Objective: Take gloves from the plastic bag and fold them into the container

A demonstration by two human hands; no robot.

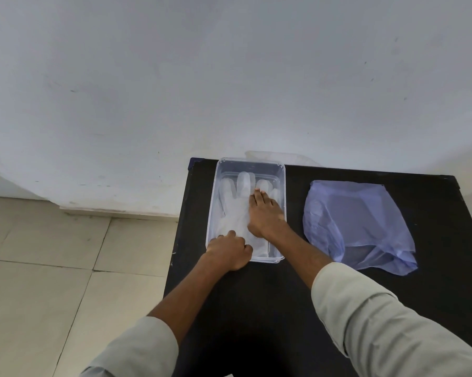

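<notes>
A clear plastic container (215,186) stands on the left part of a black table (283,289). A translucent white glove (233,210) lies flat inside it, fingers toward the wall. My right hand (264,213) rests palm-down on the glove's right side, fingers stretched out. My left hand (228,250) is at the container's near left corner, fingers curled on the glove's cuff and the rim. A crumpled blue plastic bag (360,224) lies on the table to the right of the container, apart from both hands.
The table stands against a white wall (229,77). What looks like a clear lid (278,156) leans behind the container. Beige floor tiles (52,268) lie to the left of the table's edge.
</notes>
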